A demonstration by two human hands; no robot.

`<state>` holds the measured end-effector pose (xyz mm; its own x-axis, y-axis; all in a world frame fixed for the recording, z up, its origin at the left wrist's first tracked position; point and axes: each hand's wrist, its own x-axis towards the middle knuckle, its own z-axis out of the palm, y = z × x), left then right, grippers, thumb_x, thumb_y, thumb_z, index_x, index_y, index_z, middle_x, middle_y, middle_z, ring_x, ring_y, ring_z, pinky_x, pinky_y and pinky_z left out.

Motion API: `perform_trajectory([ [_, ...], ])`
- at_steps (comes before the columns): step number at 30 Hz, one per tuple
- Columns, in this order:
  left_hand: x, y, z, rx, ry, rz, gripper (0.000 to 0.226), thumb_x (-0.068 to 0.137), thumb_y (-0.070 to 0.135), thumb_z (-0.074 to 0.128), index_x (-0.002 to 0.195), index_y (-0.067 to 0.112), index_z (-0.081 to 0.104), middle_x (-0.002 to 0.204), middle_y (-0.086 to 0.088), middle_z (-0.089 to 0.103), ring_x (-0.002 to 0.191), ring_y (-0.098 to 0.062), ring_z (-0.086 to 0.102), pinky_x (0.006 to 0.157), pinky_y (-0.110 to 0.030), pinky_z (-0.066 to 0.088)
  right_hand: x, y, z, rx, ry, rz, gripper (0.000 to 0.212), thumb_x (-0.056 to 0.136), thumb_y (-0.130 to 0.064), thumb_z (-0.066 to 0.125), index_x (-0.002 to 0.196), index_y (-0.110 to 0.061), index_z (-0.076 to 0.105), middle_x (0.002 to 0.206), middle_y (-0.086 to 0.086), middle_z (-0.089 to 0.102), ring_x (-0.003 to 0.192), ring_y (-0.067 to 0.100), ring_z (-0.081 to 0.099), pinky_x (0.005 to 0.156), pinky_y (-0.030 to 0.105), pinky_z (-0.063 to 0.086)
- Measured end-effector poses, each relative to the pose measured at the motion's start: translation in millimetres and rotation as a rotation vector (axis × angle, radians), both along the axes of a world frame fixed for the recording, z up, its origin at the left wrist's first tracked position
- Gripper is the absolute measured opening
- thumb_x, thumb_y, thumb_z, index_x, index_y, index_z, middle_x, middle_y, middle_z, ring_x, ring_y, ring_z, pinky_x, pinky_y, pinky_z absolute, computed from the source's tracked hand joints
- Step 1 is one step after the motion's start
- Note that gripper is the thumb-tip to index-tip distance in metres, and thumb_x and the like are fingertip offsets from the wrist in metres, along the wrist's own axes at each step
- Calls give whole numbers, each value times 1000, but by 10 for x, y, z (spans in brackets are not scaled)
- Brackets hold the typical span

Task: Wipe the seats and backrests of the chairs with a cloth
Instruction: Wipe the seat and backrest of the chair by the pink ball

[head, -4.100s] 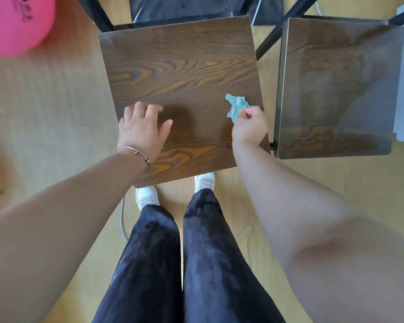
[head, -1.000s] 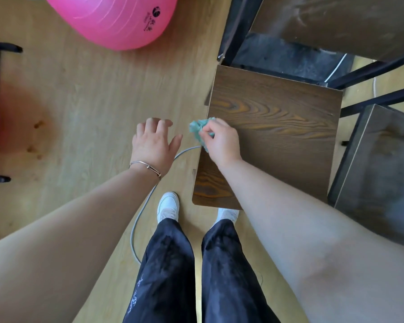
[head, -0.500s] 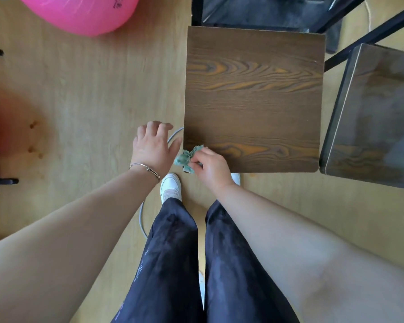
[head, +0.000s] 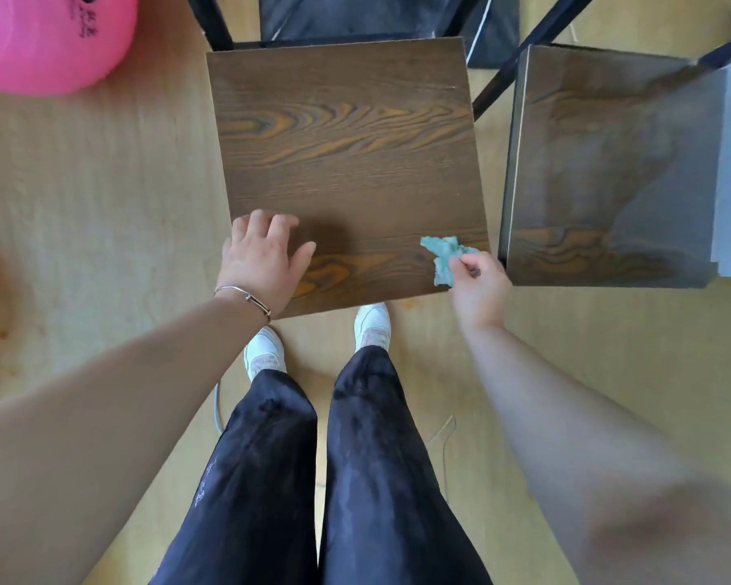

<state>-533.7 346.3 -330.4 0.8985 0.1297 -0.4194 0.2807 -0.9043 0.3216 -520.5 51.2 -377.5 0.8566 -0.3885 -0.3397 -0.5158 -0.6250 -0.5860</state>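
A dark wood-grain chair seat point(head: 347, 154) lies straight below me. My left hand point(head: 262, 259) rests flat on its near left corner, fingers spread and relaxed. My right hand point(head: 477, 285) pinches a crumpled teal cloth point(head: 444, 257) at the seat's near right corner, and the cloth lies on the wood. A second wooden chair seat point(head: 608, 171) stands just to the right, a narrow gap away. No backrest shows in this view.
A pink exercise ball point(head: 47, 40) sits on the light wood floor at the top left. Black metal chair legs point(head: 511, 65) cross above the seats. My legs and white shoes point(head: 372, 325) stand at the seat's near edge. A grey cable point(head: 218, 409) runs by my left foot.
My right hand has carried the cloth from the seat's near left corner across to its near right corner. My left hand has moved from beside the seat onto its near left corner.
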Motion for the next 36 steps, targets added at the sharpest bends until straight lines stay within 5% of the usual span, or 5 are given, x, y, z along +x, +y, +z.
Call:
perform_trajectory([
  [7,115,-84,-19,3,-14,-25,47,96,49,44,131,19,50,125,-13,47,116,-36,39,99,-46,36,120,-375,-255,-2,11,-190,9,77,-46,60,77,-38,56,87,-9,65,80,16,67,71,44,58],
  [16,-88,320,-105,-24,0,119,46,94,48,47,128,18,51,127,-12,48,120,-35,37,100,-46,36,-113,344,-171,-60,6,-108,7,90,-28,63,83,-28,59,88,-13,60,86,19,64,75,44,57],
  [24,-567,815,-158,-34,10,204,46,96,48,45,129,18,51,130,-8,48,119,-33,39,98,-44,36,-379,1240,-122,-95,-58,70,8,90,-14,63,84,-8,63,85,-2,59,78,15,54,70,24,40],
  [36,-1141,1455,-240,-26,11,390,46,95,48,45,129,17,51,130,-9,49,117,-34,39,98,-43,35,-944,2623,-68,45,-53,406,12,82,-5,66,73,-6,58,78,4,59,69,20,51,62,28,37],
])
